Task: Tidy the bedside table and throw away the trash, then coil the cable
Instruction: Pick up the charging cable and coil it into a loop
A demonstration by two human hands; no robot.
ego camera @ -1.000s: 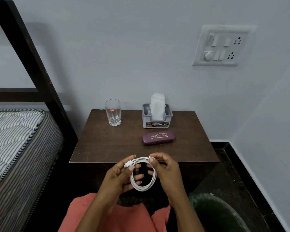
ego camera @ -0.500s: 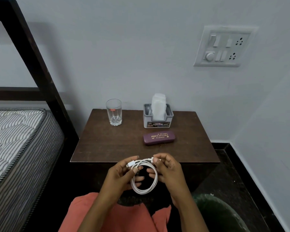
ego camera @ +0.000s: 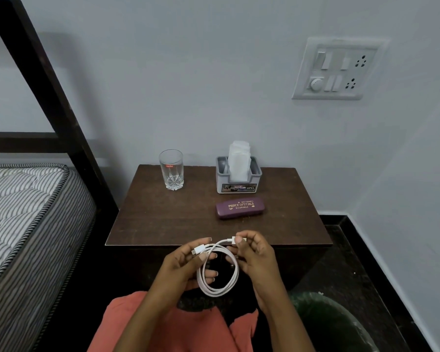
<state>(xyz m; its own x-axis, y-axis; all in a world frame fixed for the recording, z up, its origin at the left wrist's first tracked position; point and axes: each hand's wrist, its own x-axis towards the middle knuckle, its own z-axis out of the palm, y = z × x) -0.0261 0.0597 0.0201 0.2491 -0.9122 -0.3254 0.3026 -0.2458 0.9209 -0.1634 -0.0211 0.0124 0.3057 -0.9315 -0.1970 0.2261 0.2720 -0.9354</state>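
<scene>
A white cable (ego camera: 220, 288) hangs in a coil of a few loops just in front of the dark wooden bedside table (ego camera: 168, 214). My left hand (ego camera: 183, 268) grips the top of the coil, with one plug sticking out past its thumb. My right hand (ego camera: 254, 255) pinches the other plug end between thumb and fingers. On the table stand a clear glass (ego camera: 171, 169), a grey tissue holder (ego camera: 238, 177) with white tissues, and a purple spectacle case (ego camera: 240, 207).
A dark green bin (ego camera: 341, 323) sits on the floor at the lower right. A bed with a striped mattress (ego camera: 23, 207) and dark frame fills the left. A switchboard (ego camera: 335, 69) is on the wall above the table.
The hands and coil have shifted slightly; the right hand now holds its plug end a little further from the left hand. The table's items have not moved.
</scene>
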